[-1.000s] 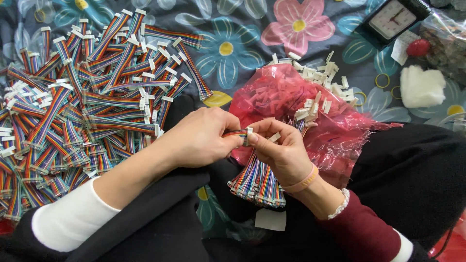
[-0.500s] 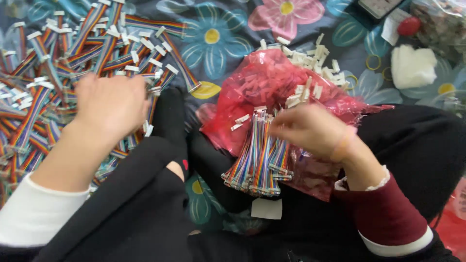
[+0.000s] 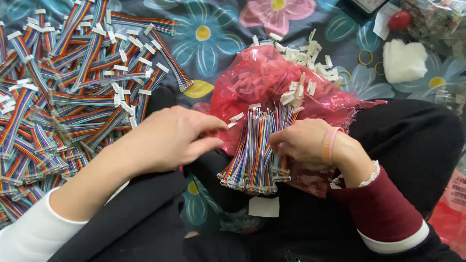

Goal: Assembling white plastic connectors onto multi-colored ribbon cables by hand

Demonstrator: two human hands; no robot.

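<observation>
Nearest, on the lap, a bundle of rainbow ribbon cables lies fanned across dark trousers, its bare ends toward the viewer and its far ends against a red plastic bag. The right hand rests on the bundle's right edge, its grip pressed onto a few strands; the fingertips curl under, so whether one cable is actually pinched cannot be told. The left hand reaches in from the other side, thumb and forefinger close together beside a small white connector at the bundle's top; contact looks likely but is not certain.

To do this well, I judge the right hand should hold the bundle flat while the left separates a single cable, keeping the wire ends even so they meet the housing squarely.

Farther off, loose white connectors sit on top of the bag, and a heap of finished cables covers the flowered cloth at left. At the far right a white wad and a red round thing lie beside yellow rubber bands; the upper corner is cut off and unreadable.
</observation>
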